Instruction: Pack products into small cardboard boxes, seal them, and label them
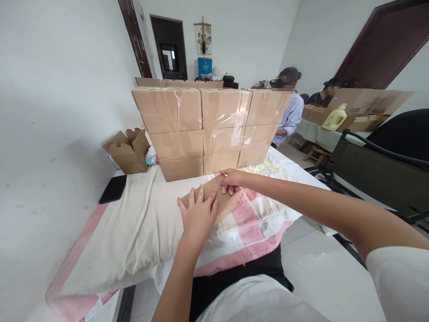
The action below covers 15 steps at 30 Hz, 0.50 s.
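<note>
A small flat cardboard box (228,201) lies on the cloth-covered table (140,223) in front of me. My left hand (198,214) rests on its near end, fingers spread flat over the top. At the far end my right hand (230,180) has its fingers curled over the box's top edge, gripping it. Just behind the box stands a wall of taped cardboard boxes (208,129), three rows high.
An open cardboard box (129,151) and a black phone (113,188) lie at the table's left. A sheet of stickers (259,169) lies right of the stack. Two people sit at a far table with cartons and a yellow jug (334,119). A dark chair (385,165) stands right.
</note>
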Tool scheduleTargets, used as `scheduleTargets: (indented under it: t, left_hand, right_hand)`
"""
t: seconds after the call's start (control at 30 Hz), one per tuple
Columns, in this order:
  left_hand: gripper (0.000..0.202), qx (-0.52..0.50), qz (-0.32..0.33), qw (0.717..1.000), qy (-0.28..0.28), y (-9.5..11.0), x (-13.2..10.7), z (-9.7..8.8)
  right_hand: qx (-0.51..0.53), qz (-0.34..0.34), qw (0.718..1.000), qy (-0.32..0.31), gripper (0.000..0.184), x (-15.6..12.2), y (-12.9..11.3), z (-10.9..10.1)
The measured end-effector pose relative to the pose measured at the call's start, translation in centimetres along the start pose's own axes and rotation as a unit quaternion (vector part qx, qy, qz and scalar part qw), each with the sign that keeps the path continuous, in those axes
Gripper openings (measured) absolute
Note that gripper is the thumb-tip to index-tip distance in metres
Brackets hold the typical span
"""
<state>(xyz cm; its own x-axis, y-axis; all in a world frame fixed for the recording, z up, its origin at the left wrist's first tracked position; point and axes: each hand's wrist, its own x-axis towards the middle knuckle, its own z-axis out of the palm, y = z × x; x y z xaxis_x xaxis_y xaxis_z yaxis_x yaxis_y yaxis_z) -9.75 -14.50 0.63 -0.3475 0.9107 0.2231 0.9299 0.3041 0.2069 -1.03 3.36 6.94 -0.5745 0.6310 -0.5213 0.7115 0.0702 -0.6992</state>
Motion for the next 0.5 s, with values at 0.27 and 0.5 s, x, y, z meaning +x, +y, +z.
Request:
scheduleTargets:
  t: [0.27, 0.5]
  left_hand:
    - [0.045, 0.001, -0.007, 1.0, -0.012, 0.1, 0.0, -0.3]
    - [0.044, -0.009, -0.016, 1.0, -0.02, 0.3, 0.1, -0.8]
  right_hand:
    - [-0.043, 0.039, 0.998, 0.01, 0.102, 0.3, -1.0, 0.2]
    - [-0.11, 0.066, 0.992, -0.004, 0.084, -0.5, -2.0, 0.2]
